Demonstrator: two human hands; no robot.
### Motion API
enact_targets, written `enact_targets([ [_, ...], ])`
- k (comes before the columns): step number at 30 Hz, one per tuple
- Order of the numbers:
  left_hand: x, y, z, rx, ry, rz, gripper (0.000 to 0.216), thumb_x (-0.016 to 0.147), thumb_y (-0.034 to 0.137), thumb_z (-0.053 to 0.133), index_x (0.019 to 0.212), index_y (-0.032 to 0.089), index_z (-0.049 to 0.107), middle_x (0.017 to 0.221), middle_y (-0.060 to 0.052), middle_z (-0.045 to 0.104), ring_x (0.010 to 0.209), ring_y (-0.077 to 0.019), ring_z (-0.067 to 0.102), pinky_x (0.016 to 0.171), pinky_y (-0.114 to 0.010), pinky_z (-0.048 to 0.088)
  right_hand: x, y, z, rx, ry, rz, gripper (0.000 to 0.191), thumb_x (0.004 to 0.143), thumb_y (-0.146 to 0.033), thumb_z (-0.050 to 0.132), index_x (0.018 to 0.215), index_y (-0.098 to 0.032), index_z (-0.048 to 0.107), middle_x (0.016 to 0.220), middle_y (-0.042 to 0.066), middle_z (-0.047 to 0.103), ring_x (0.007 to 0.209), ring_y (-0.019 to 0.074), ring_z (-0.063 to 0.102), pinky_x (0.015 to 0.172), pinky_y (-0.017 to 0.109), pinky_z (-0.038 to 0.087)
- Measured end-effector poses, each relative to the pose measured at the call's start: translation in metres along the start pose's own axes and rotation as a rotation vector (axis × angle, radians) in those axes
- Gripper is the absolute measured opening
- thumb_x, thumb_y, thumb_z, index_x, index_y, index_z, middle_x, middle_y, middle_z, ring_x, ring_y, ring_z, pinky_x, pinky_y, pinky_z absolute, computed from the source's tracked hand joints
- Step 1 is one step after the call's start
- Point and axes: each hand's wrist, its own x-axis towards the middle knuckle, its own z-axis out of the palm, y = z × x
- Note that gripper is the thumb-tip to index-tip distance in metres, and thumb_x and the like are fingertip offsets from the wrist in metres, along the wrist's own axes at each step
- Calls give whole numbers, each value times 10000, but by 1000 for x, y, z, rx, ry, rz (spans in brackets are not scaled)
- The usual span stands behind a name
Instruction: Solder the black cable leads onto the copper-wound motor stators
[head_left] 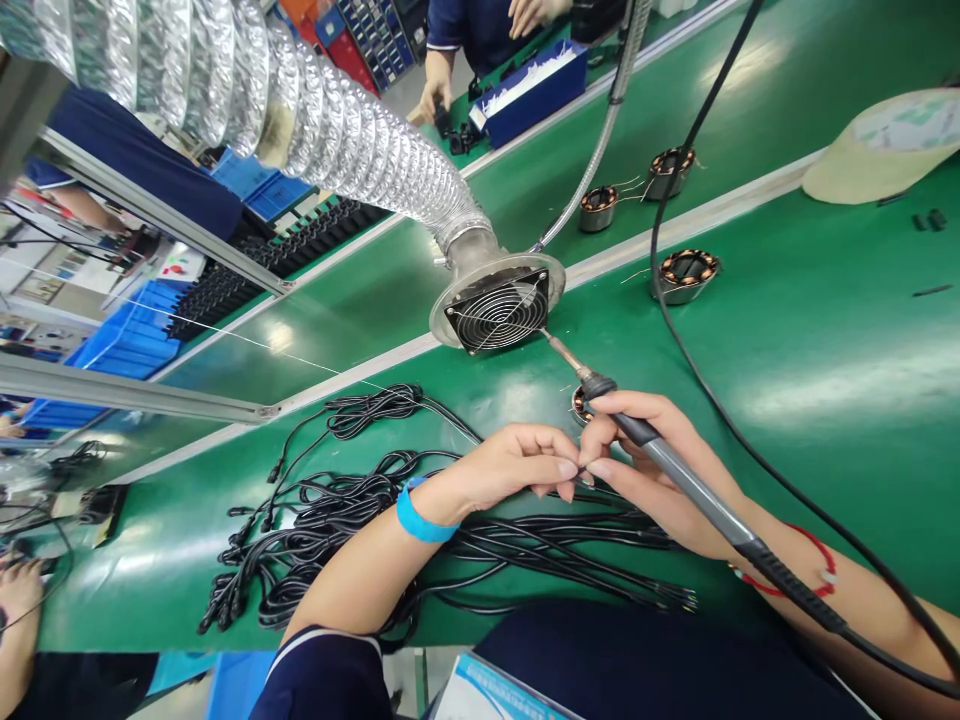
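Observation:
My right hand is closed, with a soldering iron lying across it and its tip pointing up and left towards the round fan grille. My left hand wears a blue wrist band and is pinched closed. The fingertips of both hands meet on a thin dark wire, whose ends are mostly hidden by the fingers. Just behind the fingers a copper-wound stator shows in part. Beneath both hands run black cables, with stripped coloured ends at the right.
A silver flexible duct comes down to the grille. Further stators stand on the green bench behind. The iron's black cord loops across the right side. A pale cap-shaped item lies far right. Across the bench, a person handles parts beside a blue box.

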Motion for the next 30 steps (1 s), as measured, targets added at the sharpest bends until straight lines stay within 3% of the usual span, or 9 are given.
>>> enact_targets([
  [8,12,-2,-2,89,326,132,229,639,327,739,670,152,595,619,37,572,597,-72,459,633,-237,366,2,4,-7,-233,137,118,318,981,-332,602,1286,-270,536,960,21,743,833,159,728,769,293,618],
  [13,33,-8,-16,80,507,164,137,624,257,682,626,158,587,593,45,568,598,-71,472,647,-234,389,-5,-7,-29,-483,243,137,365,1020,-356,565,1377,-287,590,981,21,759,716,139,717,718,287,607],
  [15,38,-11,-20,77,524,197,131,637,248,687,629,158,591,588,49,577,593,-68,481,646,-229,396,-10,-7,-33,-576,278,18,294,992,-302,612,1283,-278,647,1018,34,744,745,145,704,723,298,590],
  [20,41,-14,-21,202,528,272,97,718,206,661,654,155,608,612,39,603,601,-71,515,635,-228,409,-17,11,-30,-680,318,-260,168,930,-211,670,1089,-262,649,861,4,679,706,130,648,603,259,531],
  [30,45,-15,-22,312,522,351,105,775,131,636,677,159,612,618,41,601,601,-66,519,601,-198,421,-20,19,-31,-602,193,-234,131,949,-196,644,1077,-220,631,902,22,684,717,100,635,593,238,504],
])
